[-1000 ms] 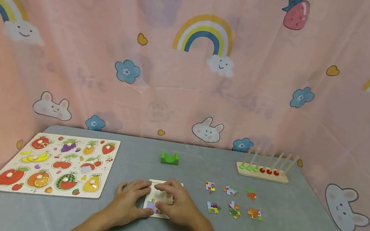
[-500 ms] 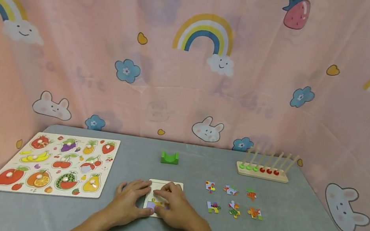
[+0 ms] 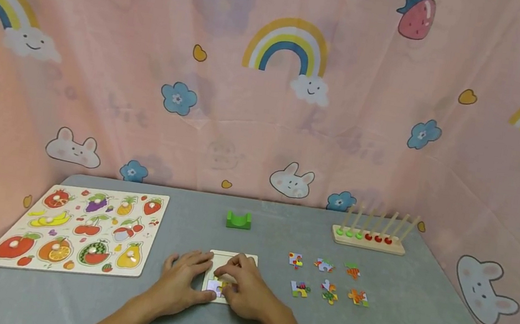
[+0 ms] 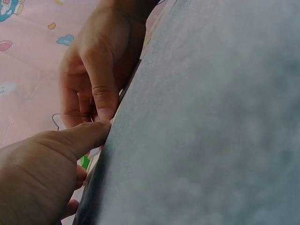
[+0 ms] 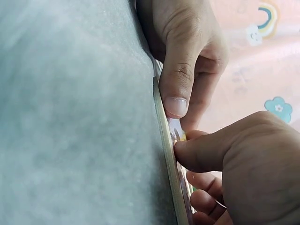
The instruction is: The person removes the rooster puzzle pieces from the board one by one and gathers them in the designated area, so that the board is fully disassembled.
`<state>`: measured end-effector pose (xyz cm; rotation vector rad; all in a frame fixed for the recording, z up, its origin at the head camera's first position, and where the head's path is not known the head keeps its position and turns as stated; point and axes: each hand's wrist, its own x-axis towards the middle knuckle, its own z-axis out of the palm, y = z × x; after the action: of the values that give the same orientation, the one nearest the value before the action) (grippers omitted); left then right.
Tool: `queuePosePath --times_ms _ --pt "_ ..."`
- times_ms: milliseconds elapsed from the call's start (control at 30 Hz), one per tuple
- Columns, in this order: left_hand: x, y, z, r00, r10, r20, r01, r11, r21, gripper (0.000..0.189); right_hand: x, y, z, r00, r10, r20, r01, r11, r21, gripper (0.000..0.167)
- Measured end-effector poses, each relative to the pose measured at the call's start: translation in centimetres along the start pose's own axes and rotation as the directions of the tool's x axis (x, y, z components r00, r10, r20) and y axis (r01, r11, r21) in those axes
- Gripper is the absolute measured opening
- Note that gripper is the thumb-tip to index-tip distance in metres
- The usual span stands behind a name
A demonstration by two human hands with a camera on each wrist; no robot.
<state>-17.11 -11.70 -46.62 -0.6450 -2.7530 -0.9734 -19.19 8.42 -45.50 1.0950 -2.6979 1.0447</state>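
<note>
A small pale wooden puzzle tray (image 3: pixel 217 256) lies on the table between both hands, with lilac and yellow puzzle pieces (image 3: pixel 214 287) in its near part. My left hand (image 3: pixel 181 283) rests along the tray's left side, fingers stretched forward. Its thumb (image 5: pixel 176 105) lies on the near left corner, over a lilac piece. The right hand (image 3: pixel 248 289) bends over the tray, and its thumb and forefinger pinch at a puzzle piece near the front edge, mostly hidden beneath them. In the right wrist view the right thumb (image 5: pixel 201 152) touches the printed surface just inside the rim.
Several loose puzzle pieces (image 3: pixel 328 292) lie in two rows on the right. A fruit peg puzzle board (image 3: pixel 70 231) covers the left side. Behind the tray stands a green curved block (image 3: pixel 238 220); a wooden peg stand with beads (image 3: pixel 369 241) is at the back right.
The right hand's fingers have drawn closer together over the tray's near part, and its thumb has shifted slightly right, showing more of the lilac piece. The left hand has stayed in place.
</note>
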Motion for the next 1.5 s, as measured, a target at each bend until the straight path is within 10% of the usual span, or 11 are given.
queuePosePath --times_ms 400,900,1500 --pt "-0.1 0.2 -0.1 1.000 -0.003 -0.007 0.003 1.000 0.000 0.063 0.0 0.4 0.0 0.992 -0.128 0.010 0.128 0.990 -0.053 0.038" --pt "-0.1 0.0 -0.2 1.000 0.005 0.001 -0.005 1.000 0.009 0.066 -0.1 -0.1 -0.6 0.994 -0.109 -0.006 0.108 0.986 -0.127 0.041" --pt "0.1 0.1 0.0 1.000 -0.016 0.020 0.015 1.000 0.020 0.067 -2.0 -1.4 -5.5 0.990 -0.114 -0.086 0.108 0.991 -0.080 0.041"
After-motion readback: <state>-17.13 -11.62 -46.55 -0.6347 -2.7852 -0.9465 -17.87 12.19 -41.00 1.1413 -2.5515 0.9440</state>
